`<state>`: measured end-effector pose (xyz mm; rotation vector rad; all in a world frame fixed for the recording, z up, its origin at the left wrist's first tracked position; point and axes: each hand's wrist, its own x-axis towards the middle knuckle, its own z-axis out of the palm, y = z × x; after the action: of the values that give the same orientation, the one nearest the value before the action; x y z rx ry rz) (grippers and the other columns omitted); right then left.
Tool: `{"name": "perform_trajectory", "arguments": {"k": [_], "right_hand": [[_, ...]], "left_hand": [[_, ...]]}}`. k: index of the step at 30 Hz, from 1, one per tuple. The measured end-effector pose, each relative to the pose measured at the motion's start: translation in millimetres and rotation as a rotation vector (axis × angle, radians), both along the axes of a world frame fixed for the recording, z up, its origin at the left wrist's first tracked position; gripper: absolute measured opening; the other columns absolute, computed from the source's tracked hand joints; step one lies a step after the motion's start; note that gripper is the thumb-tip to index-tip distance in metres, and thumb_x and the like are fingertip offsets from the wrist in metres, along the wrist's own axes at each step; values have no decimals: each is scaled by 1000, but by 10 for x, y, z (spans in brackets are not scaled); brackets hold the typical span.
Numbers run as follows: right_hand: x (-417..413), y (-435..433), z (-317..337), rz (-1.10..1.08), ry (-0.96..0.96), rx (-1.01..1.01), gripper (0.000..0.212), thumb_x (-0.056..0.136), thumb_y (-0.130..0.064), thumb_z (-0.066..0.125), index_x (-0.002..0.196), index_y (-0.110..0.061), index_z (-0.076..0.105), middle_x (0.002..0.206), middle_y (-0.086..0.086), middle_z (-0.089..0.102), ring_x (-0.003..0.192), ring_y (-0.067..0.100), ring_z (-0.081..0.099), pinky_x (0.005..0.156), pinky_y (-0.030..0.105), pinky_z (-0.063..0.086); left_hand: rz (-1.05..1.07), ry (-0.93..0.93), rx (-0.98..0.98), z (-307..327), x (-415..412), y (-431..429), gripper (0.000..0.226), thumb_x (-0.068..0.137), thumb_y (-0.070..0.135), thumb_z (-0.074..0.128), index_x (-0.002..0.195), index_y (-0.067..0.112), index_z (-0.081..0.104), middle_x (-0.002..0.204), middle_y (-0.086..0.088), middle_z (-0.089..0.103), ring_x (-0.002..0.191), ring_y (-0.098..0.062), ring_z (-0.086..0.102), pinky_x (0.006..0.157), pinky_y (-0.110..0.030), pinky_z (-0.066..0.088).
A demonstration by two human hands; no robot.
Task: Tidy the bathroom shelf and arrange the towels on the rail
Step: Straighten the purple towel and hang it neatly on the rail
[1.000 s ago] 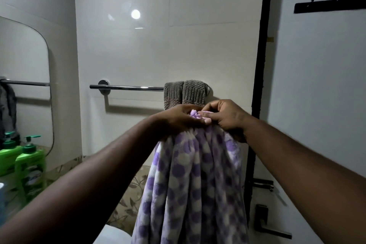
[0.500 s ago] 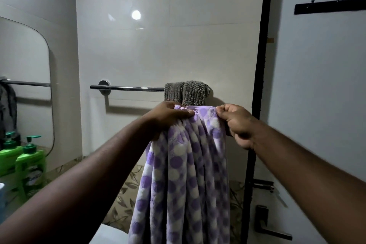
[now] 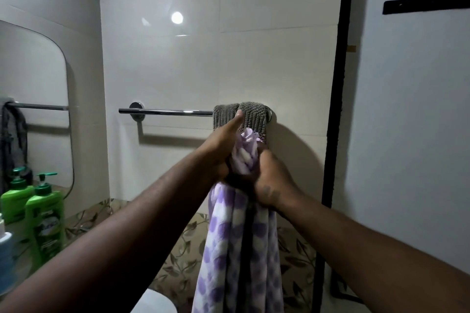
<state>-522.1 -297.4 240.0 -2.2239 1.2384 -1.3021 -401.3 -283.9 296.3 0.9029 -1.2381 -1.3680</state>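
Both hands have closed together, bunching the purple-and-white spotted fleece towel (image 3: 239, 249) that was spread between them. Left hand (image 3: 218, 150) and right hand (image 3: 269, 180) grip its gathered top just below the grey ribbed towel (image 3: 251, 115) on the chrome wall rail (image 3: 165, 111).

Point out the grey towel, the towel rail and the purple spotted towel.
grey towel (image 3: 254, 115): head view, ribbed front fold.
towel rail (image 3: 167, 111): head view, bare chrome bar.
purple spotted towel (image 3: 239, 249): head view, hanging part below the hands.
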Motion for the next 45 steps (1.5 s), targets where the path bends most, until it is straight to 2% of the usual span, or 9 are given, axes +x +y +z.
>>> {"name": "perform_trajectory", "arguments": {"k": [2, 8, 14, 24, 28, 31, 36, 42, 45], "right_hand": [[-50, -65, 11, -134, -30, -113, 19, 81, -26, 77, 86, -15, 63, 93, 10, 77, 87, 11, 63, 65, 25, 41], [-202, -137, 88, 36, -446, 30, 39, 60, -34, 78, 96, -20, 75, 84, 1, 80, 81, 17, 75, 81, 49, 61], [-246, -169, 181, 166, -510, 83, 35, 62, -22, 79, 96, -26, 79, 86, -1, 81, 87, 19, 78, 81, 40, 64], [-683, -123, 676, 507, -519, 742, 33, 81, -20, 66, 113, -14, 66, 91, 20, 64, 79, 29, 62, 79, 35, 53], [-741, -191, 831, 241, -836, 536, 15, 92, -3, 46, 90, -4, 61, 80, 18, 56, 65, 27, 57, 60, 33, 58], [-553, -134, 828, -7, -726, 192, 17, 90, 0, 63, 82, -15, 61, 95, 18, 66, 88, 30, 64, 89, 57, 59], [-285, -6, 804, -34, -576, -94, 20, 82, -22, 81, 77, -19, 62, 77, 4, 70, 69, 19, 62, 73, 41, 59], [-444, -58, 767, -62, -461, 19, 19, 84, -22, 82, 77, -15, 67, 84, 9, 75, 75, 20, 65, 81, 43, 60], [-417, -46, 687, -10, -424, 74, 21, 81, -17, 84, 71, -16, 66, 77, 8, 73, 72, 20, 64, 76, 44, 59]], "left_hand": [[-50, -5, -74, -24, 40, 53, 72, 100, 63, 39, 88, -4, 64, 83, -26, 58, 69, -31, 58, 69, -32, 50], [235, 42, -372, -250, -29, 75, 51, 101, 20, 61, 130, -20, 47, 107, -32, 63, 89, -31, 65, 74, -34, 57], [521, -18, -394, -289, -76, 67, 14, 99, 10, 61, 97, 1, 71, 93, -20, 70, 85, -24, 60, 76, -37, 51], [406, 104, -101, 25, 159, 161, 26, 94, 1, 45, 90, 2, 71, 73, -13, 66, 57, -23, 59, 47, -26, 50], [281, 184, -104, 75, 202, 183, 30, 97, 0, 35, 95, 5, 64, 80, -12, 61, 65, -22, 57, 49, -22, 53], [197, 139, -119, 80, 128, 211, 30, 100, -2, 34, 91, 1, 63, 74, -14, 60, 62, -22, 57, 48, -22, 53], [152, 86, -217, 51, -25, 219, 22, 101, -8, 42, 116, 0, 56, 79, -17, 55, 64, -23, 51, 46, -21, 50], [208, -532, -331, 13, 179, 233, 14, 95, 2, 66, 85, 11, 61, 73, -11, 60, 59, -20, 55, 57, -28, 46], [24, -313, -147, 6, 210, 262, 19, 97, 1, 60, 79, 7, 64, 69, -12, 66, 55, -18, 64, 54, -27, 55]]}}
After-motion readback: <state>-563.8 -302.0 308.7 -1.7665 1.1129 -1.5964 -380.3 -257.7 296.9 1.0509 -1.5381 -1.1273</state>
